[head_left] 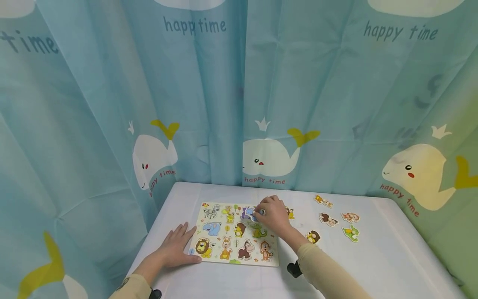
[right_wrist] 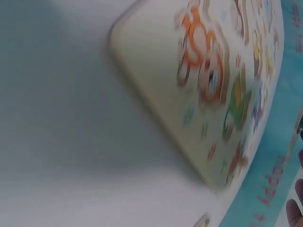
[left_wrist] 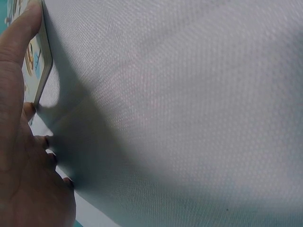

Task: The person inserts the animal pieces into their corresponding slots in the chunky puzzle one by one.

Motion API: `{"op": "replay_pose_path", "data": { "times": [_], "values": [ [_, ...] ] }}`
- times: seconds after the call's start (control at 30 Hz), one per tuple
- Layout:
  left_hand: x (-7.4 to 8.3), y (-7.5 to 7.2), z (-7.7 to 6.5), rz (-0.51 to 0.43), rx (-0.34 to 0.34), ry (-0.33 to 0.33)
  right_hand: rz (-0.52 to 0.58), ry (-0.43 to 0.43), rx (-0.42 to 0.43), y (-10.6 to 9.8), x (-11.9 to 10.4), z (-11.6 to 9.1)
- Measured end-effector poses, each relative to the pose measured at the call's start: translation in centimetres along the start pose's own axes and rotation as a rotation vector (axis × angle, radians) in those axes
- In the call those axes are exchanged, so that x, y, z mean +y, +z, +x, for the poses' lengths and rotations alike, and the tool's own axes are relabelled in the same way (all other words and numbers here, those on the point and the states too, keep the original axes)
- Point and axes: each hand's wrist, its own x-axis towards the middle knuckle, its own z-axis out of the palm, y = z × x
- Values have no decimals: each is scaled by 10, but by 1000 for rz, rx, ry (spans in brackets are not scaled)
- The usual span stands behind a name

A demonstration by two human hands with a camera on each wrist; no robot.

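Note:
An animal puzzle board (head_left: pixel 220 259) lies flat on the table, with a zebra, giraffe, lion and other animals on it. My left hand (head_left: pixel 175 248) rests at its left edge, fingers spread and thumb on the near left corner; the left wrist view shows that thumb (left_wrist: pixel 24 29) on the board's edge. At the far right part of the board my right hand (head_left: pixel 274 214) pinches a small blue animal puzzle piece (head_left: pixel 250 214) over a purple animal picture. The fingers hide part of the piece. Only fingertips (right_wrist: pixel 294 213) of the right hand show in the right wrist view.
Right of the board lie loose puzzle pieces: a green crocodile (head_left: pixel 351 233), a monkey (head_left: pixel 350 217), a gorilla (head_left: pixel 328 219), a hedgehog (head_left: pixel 313 236) and a kangaroo (head_left: pixel 323 201). A lion piece (head_left: pixel 290 213) is partly behind the right hand. A blue curtain (head_left: pixel 224 104) hangs behind the table.

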Motion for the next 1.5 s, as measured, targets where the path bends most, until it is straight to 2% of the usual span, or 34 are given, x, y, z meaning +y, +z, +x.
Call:
{"op": "replay_pose_path", "data": {
  "times": [0.13, 0.43, 0.67, 1.03, 1.5],
  "values": [
    [3, -3, -2, 3, -11, -3, -11, -3, -42, 11, -15, 2],
    [5, -4, -2, 22, -1, -4, -16, -98, -47, 33, -44, 9],
    [4, -4, -2, 21, 1, -11, -78, -159, -72, 49, -63, 14],
    [1, -3, -2, 32, 2, -1, -70, -153, -126, 65, -89, 20],
    [-2, 1, -2, 4, 26, 9, -54, -141, -148, 80, -105, 21]
  ]
}}
